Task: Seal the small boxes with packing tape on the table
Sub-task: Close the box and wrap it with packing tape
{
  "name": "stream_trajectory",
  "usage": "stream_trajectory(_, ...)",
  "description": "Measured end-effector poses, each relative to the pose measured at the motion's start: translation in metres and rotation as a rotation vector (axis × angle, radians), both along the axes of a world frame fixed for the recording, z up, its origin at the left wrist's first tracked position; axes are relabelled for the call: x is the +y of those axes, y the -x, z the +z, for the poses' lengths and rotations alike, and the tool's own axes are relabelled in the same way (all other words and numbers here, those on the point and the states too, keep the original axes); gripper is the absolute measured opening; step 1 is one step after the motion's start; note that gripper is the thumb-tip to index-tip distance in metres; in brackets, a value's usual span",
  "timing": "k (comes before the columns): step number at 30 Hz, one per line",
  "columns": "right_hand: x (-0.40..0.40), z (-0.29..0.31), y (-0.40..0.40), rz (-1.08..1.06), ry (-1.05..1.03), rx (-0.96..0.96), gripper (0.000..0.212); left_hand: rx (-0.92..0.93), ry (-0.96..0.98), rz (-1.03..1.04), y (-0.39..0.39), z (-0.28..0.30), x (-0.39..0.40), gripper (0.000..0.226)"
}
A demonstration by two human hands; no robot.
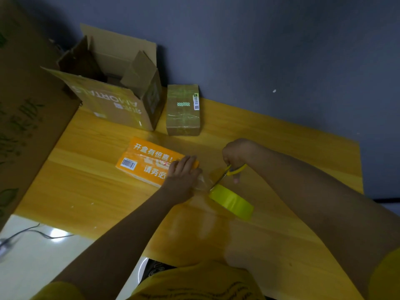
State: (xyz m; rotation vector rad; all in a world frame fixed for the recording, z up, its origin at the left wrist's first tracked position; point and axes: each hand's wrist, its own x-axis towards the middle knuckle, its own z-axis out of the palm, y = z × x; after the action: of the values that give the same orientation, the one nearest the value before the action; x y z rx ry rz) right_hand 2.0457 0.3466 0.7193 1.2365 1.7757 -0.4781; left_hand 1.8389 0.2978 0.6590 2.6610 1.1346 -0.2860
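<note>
Cutting step: looks like the tape is about to get snipped, judging from where the scissors (229,173) sit.
Head view, box: orange box (149,164) lies flat on the table (86,191), mid-left, long axis running left to right and a bit toward the person.
Left hand: left hand (184,167) lies flat, fingers straight, pressing on the box's right end, holding it down.
Right hand: right hand (236,154) has fingers curled through the yellow scissor handles, blades pointing down-left.
Tape: yellow roll (232,202) lies on the table just right of the left wrist, nearer the person than the box.
Key relation: a clear strip (203,182) seems to stretch from box end to roll, and the blades sit right at it, between the two hands. Right hand does the cut, left only anchors.
Other stuff: taped brown box (183,110) and an open carton (112,87) stand at the far edge, well apart from the hands.
Hard to see: the strip is see-through and blurry, so I can't tell if the blades already touch it or how wide they're open. Box's right end is hidden under the hand.
</note>
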Motion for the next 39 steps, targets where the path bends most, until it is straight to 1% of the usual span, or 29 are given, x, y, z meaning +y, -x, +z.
stream_trajectory(2,-0.003,-0.007,-0.005,0.044,0.002,-0.022,0.030,0.011,0.015,0.021,-0.005,0.002,-0.001,0.078)
stream_trajectory(3,-0.004,-0.006,-0.006,0.054,-0.008,-0.008,0.030,-0.018,0.048,0.041,-0.009,0.003,-0.001,0.075)
stream_trajectory(4,-0.005,-0.005,-0.007,0.070,-0.028,0.008,0.029,-0.008,0.110,0.063,-0.012,0.004,-0.001,0.072)
stream_trajectory(6,-0.005,-0.003,-0.009,0.084,-0.068,0.040,0.025,-0.030,0.136,0.080,-0.019,0.006,0.003,0.058)
stream_trajectory(8,-0.004,-0.003,-0.011,0.107,-0.086,0.040,0.020,-0.045,0.135,0.046,-0.029,0.003,0.009,0.043)
stream_trajectory(10,-0.005,-0.006,-0.012,0.101,-0.098,0.050,0.017,-0.003,0.185,-0.054,-0.038,0.005,0.016,0.030)
stream_trajectory(12,-0.006,-0.009,-0.016,0.070,-0.105,0.047,0.022,0.034,0.212,-0.103,-0.043,0.005,0.021,0.018)
stream_trajectory(14,-0.008,-0.008,-0.020,0.033,-0.097,0.034,0.023,-0.016,0.253,-0.067,-0.043,0.006,0.024,0.016)
stream_trajectory(15,-0.010,-0.007,-0.023,0.018,-0.093,0.037,0.027,-0.046,0.263,-0.044,-0.042,0.006,0.026,0.017)
stream_trajectory(17,-0.014,-0.007,-0.029,-0.022,-0.097,0.036,0.045,-0.085,0.281,-0.012,-0.039,0.006,0.029,0.017)
stream_trajectory(20,-0.021,-0.006,-0.037,-0.161,-0.144,0.040,0.053,-0.092,0.301,-0.006,-0.034,0.007,0.033,0.016)
stream_trajectory(21,-0.023,-0.005,-0.040,-0.244,-0.154,0.028,0.052,-0.084,0.297,-0.013,-0.034,0.007,0.033,0.016)
stream_trajectory(23,-0.030,-0.006,-0.045,-0.435,-0.166,0.006,0.042,-0.078,0.288,-0.018,-0.035,0.008,0.030,0.016)
stream_trajectory(26,-0.055,-0.024,-0.054,-0.712,-0.218,-0.024,0.034,-0.105,0.304,0.009,-0.038,0.008,0.026,0.015)
stream_trajectory(28,-0.077,-0.044,-0.058,-0.796,-0.320,-0.012,0.028,-0.119,0.332,0.032,-0.039,0.009,0.025,0.015)
stream_trajectory(30,-0.094,-0.060,-0.055,-0.863,-0.385,0.011,0.032,-0.110,0.357,0.032,-0.038,0.010,0.024,0.014)
stream_trajectory(32,-0.105,-0.070,-0.054,-0.922,-0.378,0.075,0.033,-0.113,0.368,0.041,-0.037,0.009,0.022,0.014)
stream_trajectory(34,-0.106,-0.073,-0.051,-0.925,-0.388,0.152,0.028,-0.148,0.361,0.070,-0.034,0.005,0.021,0.019)
stream_trajectory(35,-0.104,-0.072,-0.049,-0.915,-0.446,0.194,0.024,-0.166,0.362,0.085,-0.033,0.004,0.021,0.021)
stream_trajectory(36,-0.102,-0.070,-0.044,-0.938,-0.543,0.275,0.022,-0.176,0.376,0.094,-0.032,0.004,0.021,0.020)
stream_trajectory(37,-0.101,-0.066,-0.036,-1.001,-0.661,0.426,0.022,-0.180,0.396,0.100,-0.032,0.003,0.022,0.019)
stream_trajectory(38,-0.102,-0.058,-0.023,-1.089,-0.755,0.630,0.024,-0.180,0.418,0.112,-0.031,0.004,0.023,0.019)
stream_trajectory(39,-0.102,-0.050,-0.006,-1.196,-0.784,0.843,0.029,-0.185,0.442,0.126,-0.031,0.006,0.024,0.020)
